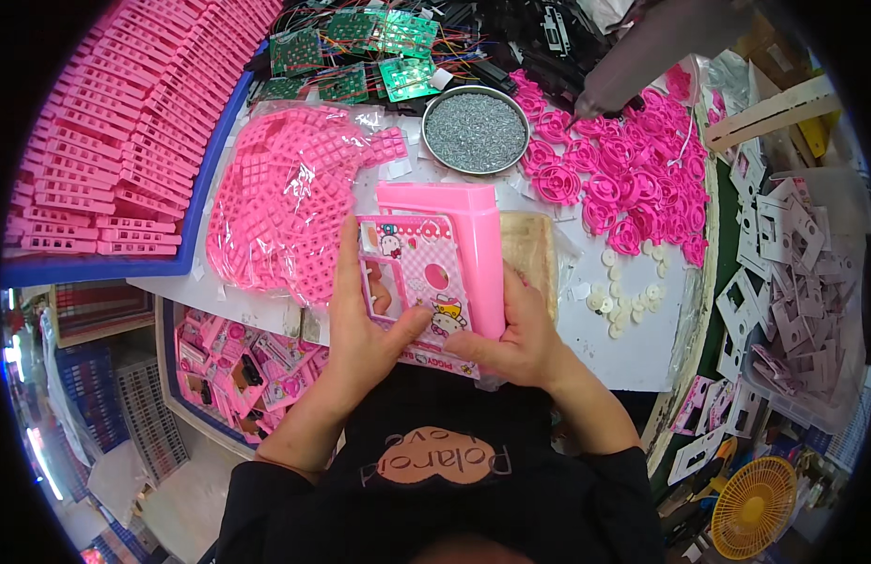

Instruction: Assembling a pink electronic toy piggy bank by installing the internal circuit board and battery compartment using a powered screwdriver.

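Printed cartoon panel (421, 256) over pink plastic housing (484, 258)
Left hand (358, 331): grip pinching the panel; right hand (527, 340): grip around the housing, thumb on panel.

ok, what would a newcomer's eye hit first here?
Probably the pink plastic parts ranked in the blue tray, upper left. Next, the deep pink rings heaped upper right, beside a round dish of small grey pieces. Centre: left hand and right hand hold a pink casing and printed panel.

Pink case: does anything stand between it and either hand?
Nothing visible blocks the right hand, which holds the pink case along its right side. The printed panel lies between the case's front and the thumb of the left hand.
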Demonstrator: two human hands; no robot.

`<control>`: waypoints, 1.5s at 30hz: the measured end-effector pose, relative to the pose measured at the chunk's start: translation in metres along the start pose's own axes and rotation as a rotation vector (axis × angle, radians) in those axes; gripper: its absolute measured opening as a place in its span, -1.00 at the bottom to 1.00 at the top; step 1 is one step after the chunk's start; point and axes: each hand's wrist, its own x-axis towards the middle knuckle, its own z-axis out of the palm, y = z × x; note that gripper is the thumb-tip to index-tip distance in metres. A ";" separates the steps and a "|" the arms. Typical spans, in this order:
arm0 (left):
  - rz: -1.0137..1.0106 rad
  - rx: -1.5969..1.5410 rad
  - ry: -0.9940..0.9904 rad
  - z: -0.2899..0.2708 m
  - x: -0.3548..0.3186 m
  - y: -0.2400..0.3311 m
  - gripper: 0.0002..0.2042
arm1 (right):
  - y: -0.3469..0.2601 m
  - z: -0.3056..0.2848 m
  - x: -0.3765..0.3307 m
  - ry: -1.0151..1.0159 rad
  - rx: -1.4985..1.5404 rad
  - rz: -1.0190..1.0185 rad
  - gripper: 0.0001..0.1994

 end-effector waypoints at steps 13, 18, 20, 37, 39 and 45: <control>0.021 -0.357 0.147 -0.016 0.031 -0.007 -0.66 | -0.012 -0.009 -0.006 -0.068 0.448 0.329 -0.12; 0.083 -0.369 0.099 -0.019 0.037 -0.015 -0.78 | -0.019 -0.010 -0.021 -0.100 0.579 0.546 -0.03; 0.090 -0.329 0.138 -0.014 0.037 -0.008 -0.79 | -0.007 -0.007 -0.026 -0.053 0.525 0.489 -0.12; 0.323 0.323 0.242 -0.029 -0.008 0.001 -0.66 | -0.009 0.004 -0.032 -0.001 0.489 0.413 -0.32; 0.335 0.299 0.230 -0.026 0.002 -0.017 -0.69 | -0.008 0.006 -0.033 0.024 0.450 0.442 -0.33; 0.148 -0.209 0.043 -0.019 0.039 0.007 -0.80 | -0.009 -0.012 -0.030 0.118 0.421 0.354 -0.35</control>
